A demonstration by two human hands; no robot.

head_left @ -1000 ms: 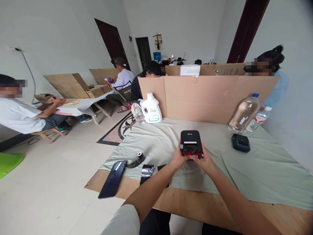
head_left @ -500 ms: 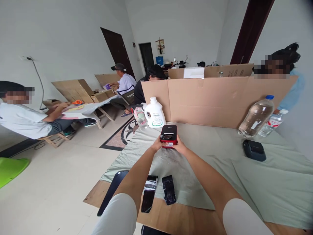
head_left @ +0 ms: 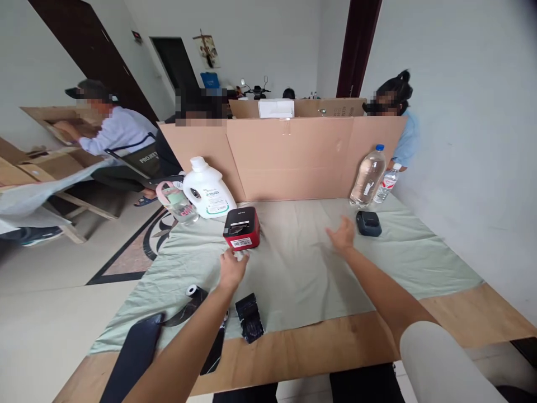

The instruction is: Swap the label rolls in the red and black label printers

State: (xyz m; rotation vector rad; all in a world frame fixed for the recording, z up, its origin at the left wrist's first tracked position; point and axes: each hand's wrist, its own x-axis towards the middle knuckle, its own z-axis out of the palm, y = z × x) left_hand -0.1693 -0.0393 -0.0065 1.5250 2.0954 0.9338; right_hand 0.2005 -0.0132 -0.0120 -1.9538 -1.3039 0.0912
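Observation:
A red-and-black label printer (head_left: 243, 226) stands upright on the green cloth, a white sticker on its front. My left hand (head_left: 233, 268) is just in front of it, fingers parted and holding nothing; I cannot tell whether a fingertip still touches the printer's lower edge. Farther right, my right hand (head_left: 343, 235) is slightly blurred, empty, with thumb and fingers spread. Beside it sits a small dark printer-like device (head_left: 369, 224). Near the table's front lie a black roll (head_left: 250, 318) and another roll with a loose black strip (head_left: 193, 302), partly behind my left forearm.
A white detergent jug (head_left: 210, 190) and a pink-handled clear bottle (head_left: 178, 204) stand at the back left. A cardboard panel (head_left: 289, 159) borders the far edge. Two water bottles (head_left: 368, 178) stand back right. A dark flat object (head_left: 134, 352) lies front left. Other people sit beyond.
Both hands have let go of the printer, which now rests on the cloth. My right hand has moved right, close to the dark device. The view has turned right.

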